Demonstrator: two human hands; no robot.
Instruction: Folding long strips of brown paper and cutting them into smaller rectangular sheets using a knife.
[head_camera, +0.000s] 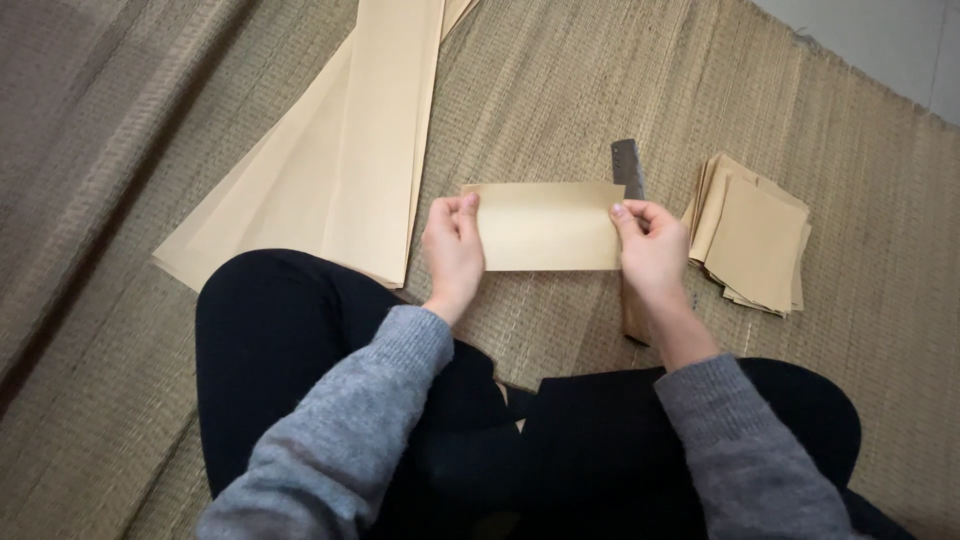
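While both hands pinch it at its short ends, a tan strip of paper is held flat and level just above the woven mat, in front of the person's crossed legs. The left hand is closed on the strip's left end, thumb on top and fingers curled behind it. The right hand grips the right end the same way, its thumb tip pressed at the upper corner. Grey sleeves cover both forearms down to the wrists.

Just behind the right hand a knife lies on the mat: its grey blade shows above the strip's right corner, and a brown handle shows below the wrist. Right of that, near the right hand, sits a loose stack of small tan paper squares. To the left, long tan sheets lie spread over the mat, their near edge touching the left knee. A pale floor shows past the mat's far corner.
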